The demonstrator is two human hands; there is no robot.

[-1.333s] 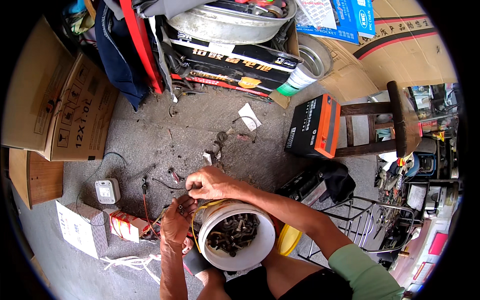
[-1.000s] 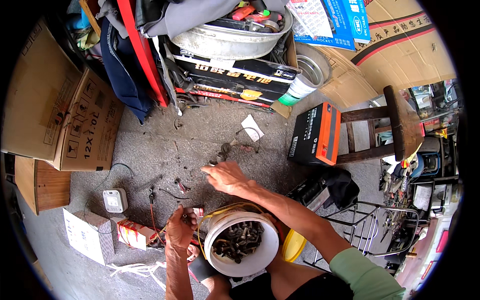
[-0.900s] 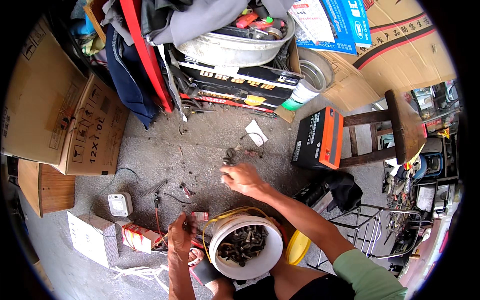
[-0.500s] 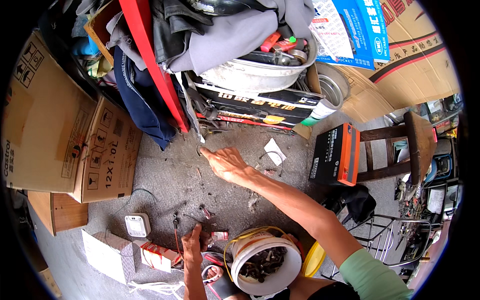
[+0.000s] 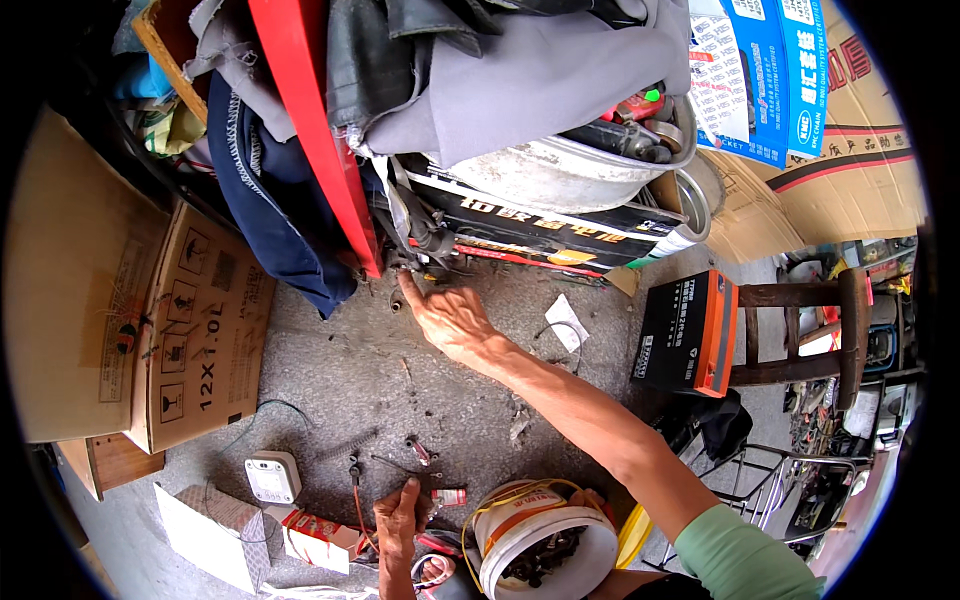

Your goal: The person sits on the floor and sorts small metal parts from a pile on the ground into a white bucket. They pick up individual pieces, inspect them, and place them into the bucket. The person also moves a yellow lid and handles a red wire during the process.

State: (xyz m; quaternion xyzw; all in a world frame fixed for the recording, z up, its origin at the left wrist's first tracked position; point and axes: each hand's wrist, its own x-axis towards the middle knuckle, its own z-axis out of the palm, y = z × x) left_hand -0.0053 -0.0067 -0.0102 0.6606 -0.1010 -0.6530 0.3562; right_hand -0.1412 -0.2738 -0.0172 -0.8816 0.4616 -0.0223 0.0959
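My right hand (image 5: 452, 318) reaches far forward over the grey floor, index finger stretched out and the other fingers curled under. Its fingertip is at small dark metal pieces (image 5: 432, 270) by the foot of a red post (image 5: 318, 130). A small brass-coloured piece (image 5: 397, 306) lies just below that finger. Nearer me, my left hand (image 5: 400, 520) is closed, thumb up; what it may hold is hidden. Around it are a thin dark rod (image 5: 395, 464), a red cable with a black end (image 5: 357, 488), and a small red-and-white cylinder (image 5: 449, 496).
A white bucket (image 5: 548, 545) of dark metal parts stands at my feet. Cardboard boxes (image 5: 210, 330) rise on the left, and a white basin (image 5: 560, 185) sits ahead on a black box. A black-and-orange box (image 5: 685, 335) stands right beside a wooden stool (image 5: 850, 340).
My right hand has moved slightly forward relative to the floor, its index finger now at the metal pieces by the post. The view has shifted; my left hand stays beside the rod.
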